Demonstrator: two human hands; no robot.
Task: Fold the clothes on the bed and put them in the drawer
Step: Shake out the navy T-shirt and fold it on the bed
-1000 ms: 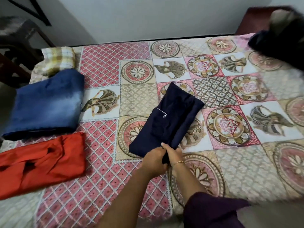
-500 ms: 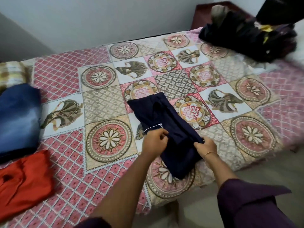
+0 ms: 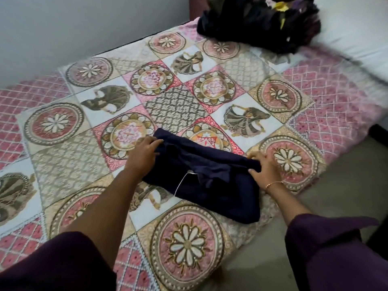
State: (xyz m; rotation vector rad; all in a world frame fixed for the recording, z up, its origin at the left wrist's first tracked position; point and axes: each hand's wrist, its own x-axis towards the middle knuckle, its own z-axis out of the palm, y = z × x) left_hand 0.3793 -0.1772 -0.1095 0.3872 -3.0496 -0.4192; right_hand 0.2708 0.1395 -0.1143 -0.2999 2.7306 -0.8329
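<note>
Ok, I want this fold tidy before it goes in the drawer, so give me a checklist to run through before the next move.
1. Left hand grips one end of the folded navy blue cloth garment: ok.
2. Right hand holds the opposite end: ok.
3. Fold neat: not ok, a loose flap and a white thread show on top.
4. Garment fully on the patterned bedspread: ok.
5. Dark heap of unfolded clothes still waiting: not ok.
6. Drawer open: cannot tell, not in view.
</note>
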